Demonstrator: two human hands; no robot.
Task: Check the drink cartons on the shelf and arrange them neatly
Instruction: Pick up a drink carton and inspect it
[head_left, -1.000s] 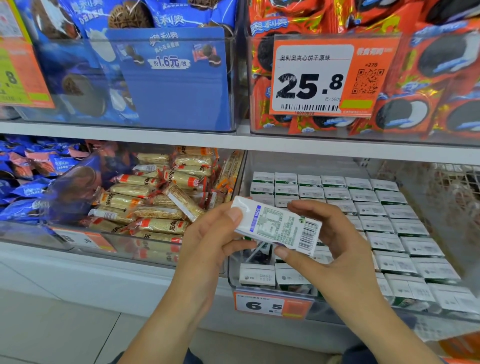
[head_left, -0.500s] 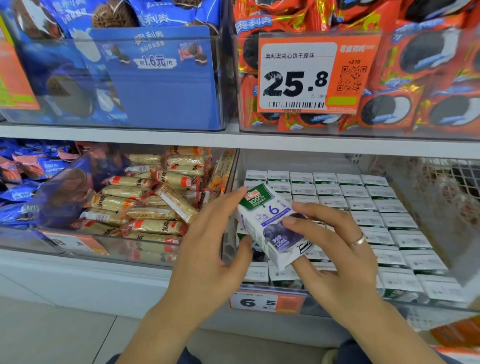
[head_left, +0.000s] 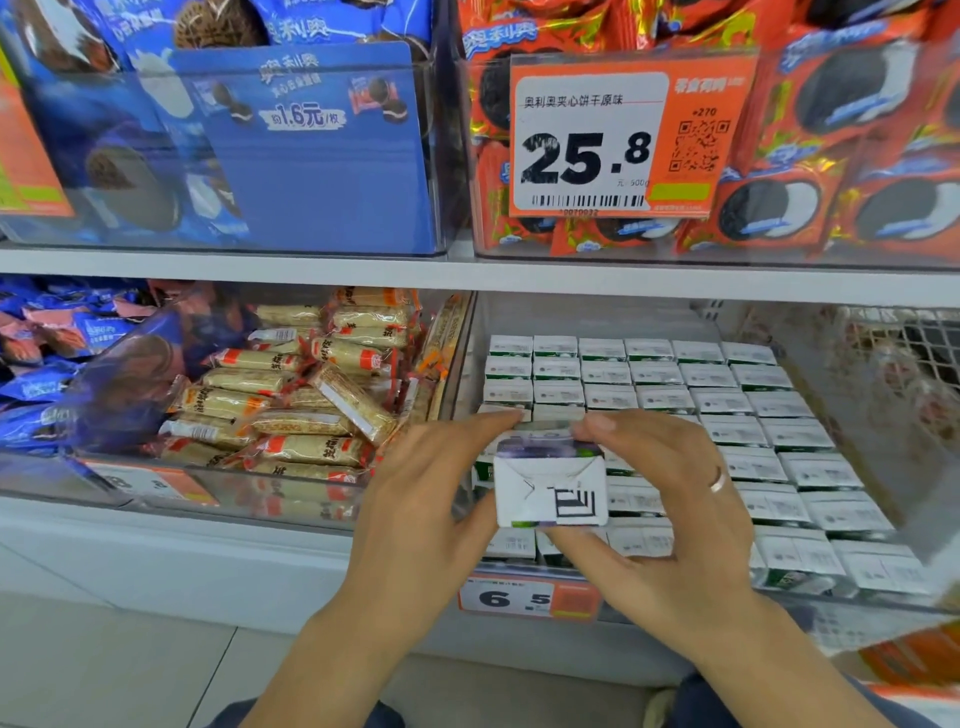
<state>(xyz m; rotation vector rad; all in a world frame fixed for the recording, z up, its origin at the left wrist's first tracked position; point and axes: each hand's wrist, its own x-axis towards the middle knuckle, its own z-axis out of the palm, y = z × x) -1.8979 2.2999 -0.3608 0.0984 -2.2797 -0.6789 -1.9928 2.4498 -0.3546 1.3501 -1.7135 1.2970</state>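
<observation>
both hands, the left hand (head_left: 415, 499) and right hand (head_left: 670, 519), grasped a small white folded-end drink carton (head_left: 550, 488) between them, its end facing the camera, just above the rows of white cartons (head_left: 727, 405) in the clear shelf bin (head_left: 841, 603).

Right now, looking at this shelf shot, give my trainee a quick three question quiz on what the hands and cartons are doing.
1. True or false: both hands hold one drink carton.
2. Which face of the held carton points at the camera? A. the fruit-printed front B. a folded end with a black mark C. the barcode side
3. Fill in: the orange price tag below the cartons in the bin reads ___.

Key: 1 true, the left hand and right hand grip it together. 2 B. 3 6.5.
</observation>
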